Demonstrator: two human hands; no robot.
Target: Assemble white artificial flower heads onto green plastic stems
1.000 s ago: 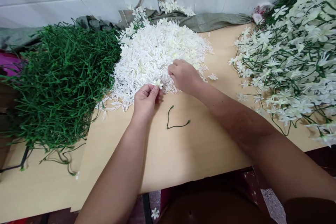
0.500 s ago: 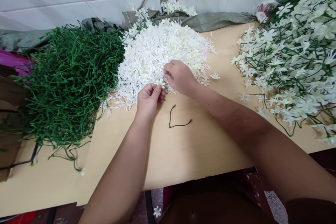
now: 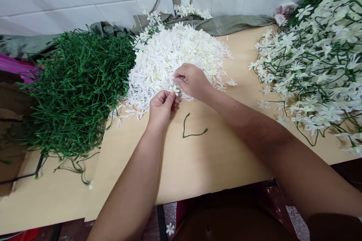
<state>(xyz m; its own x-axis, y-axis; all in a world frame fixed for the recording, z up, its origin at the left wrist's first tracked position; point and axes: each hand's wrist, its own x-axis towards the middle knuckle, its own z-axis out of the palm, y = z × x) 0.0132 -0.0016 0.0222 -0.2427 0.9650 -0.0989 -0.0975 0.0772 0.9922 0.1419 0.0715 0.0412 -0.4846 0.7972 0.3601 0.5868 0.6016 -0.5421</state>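
Two heaps, green stems (image 3: 79, 90) and flowering sprays (image 3: 316, 71), are flanking the white pile (image 3: 169, 52) our right hand (image 3: 192, 81), hold unclear, is partly blocking as our left hand (image 3: 161, 106) is pinching a flower (image 3: 174, 90) at the edge.

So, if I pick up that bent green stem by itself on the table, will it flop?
Maybe not much: the stem holds a sharp bend, so it's probably a bit stiff. It's likely very light, being about as thin as string. It probably won't roll, since its two ends spread apart.
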